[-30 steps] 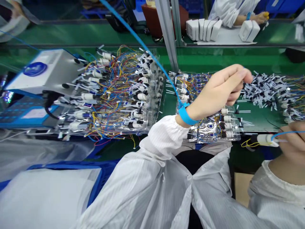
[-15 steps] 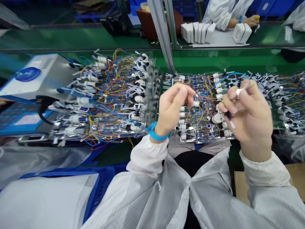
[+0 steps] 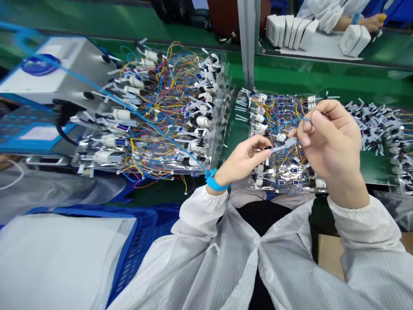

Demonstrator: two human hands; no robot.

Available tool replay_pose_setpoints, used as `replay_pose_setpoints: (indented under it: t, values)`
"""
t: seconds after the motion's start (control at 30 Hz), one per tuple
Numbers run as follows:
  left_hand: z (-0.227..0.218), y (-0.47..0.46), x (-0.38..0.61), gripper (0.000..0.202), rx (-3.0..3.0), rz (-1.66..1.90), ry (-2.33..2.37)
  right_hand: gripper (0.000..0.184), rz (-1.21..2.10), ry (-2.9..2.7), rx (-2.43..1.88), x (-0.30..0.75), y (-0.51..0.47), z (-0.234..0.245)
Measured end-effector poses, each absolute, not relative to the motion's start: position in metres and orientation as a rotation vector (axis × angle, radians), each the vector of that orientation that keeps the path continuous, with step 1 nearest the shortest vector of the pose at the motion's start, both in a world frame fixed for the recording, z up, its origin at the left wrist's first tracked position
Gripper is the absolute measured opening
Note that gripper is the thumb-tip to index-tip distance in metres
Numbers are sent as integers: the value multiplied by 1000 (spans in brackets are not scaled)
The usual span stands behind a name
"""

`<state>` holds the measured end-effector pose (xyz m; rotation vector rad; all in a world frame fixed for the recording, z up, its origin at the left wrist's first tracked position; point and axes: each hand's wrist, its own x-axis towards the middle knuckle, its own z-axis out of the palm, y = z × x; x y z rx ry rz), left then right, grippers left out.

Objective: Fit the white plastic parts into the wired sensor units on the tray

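My left hand (image 3: 248,160) is closed, thumb and fingertips pinching a small black part with a pale grey strip (image 3: 284,145) that sticks out to the right. My right hand (image 3: 334,140) is raised beside it, fingers curled and closed; a fingertip is at the strip's wide end. A thin dark loop shows at its fingers, and whatever else it grips is hidden. Below both hands lies a clear plastic tray (image 3: 278,183) with rows of white cylindrical parts, small circuit boards and coloured wires. A blue wrist strap (image 3: 217,181) with a coiled cord circles my left wrist.
Another wired tray (image 3: 161,161) lies left, by a grey-and-blue machine (image 3: 77,73). A pile of black parts with white strips (image 3: 371,125) is at right. A metal post (image 3: 247,47) rises behind. White housings (image 3: 290,32) and a co-worker's hand (image 3: 374,22) are across the bench.
My left hand has moved lower and now pinches the black part with the pale strip, which stretches towards my right hand. The black, white-ended part at my right hand no longer shows there. The view has shifted.
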<state>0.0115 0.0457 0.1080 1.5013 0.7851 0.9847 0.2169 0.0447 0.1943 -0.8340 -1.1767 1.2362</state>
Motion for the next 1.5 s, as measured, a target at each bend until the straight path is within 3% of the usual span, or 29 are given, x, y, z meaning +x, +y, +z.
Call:
replay_pose_setpoints:
  t: [0.27, 0.37, 0.67, 0.87, 0.93, 1.1, 1.23, 1.33, 1.43, 1.5]
  values:
    - [78, 49, 6, 62, 1538, 1093, 870, 22, 1216, -1447, -951, 217, 63, 174]
    - [65, 51, 6, 66, 1509, 1168, 808, 18, 1150, -1466, -996, 224, 68, 164]
    - [83, 46, 17, 62, 1711, 1058, 768, 15, 1359, -1294, -865, 209, 57, 171]
    - [105, 47, 24, 19, 1815, 1077, 955, 29, 1128, -1466, -867, 202, 49, 178]
    - [110, 50, 23, 13, 1821, 1075, 947, 29, 957, -1533, -864, 207, 47, 179]
    - [115, 53, 22, 15, 1660, 1080, 870, 12, 600, -1760, -1041, 228, 54, 173]
    - [114, 53, 25, 27, 1612, 1117, 886, 15, 519, -1921, -1079, 234, 66, 164]
    - [117, 54, 26, 37, 1641, 1106, 831, 21, 623, -2015, -955, 229, 71, 159]
    - [119, 56, 26, 39, 1668, 1055, 729, 32, 1033, -2008, -805, 227, 72, 159]
    - [118, 57, 25, 40, 1628, 1052, 663, 30, 1265, -1954, -803, 228, 71, 161]
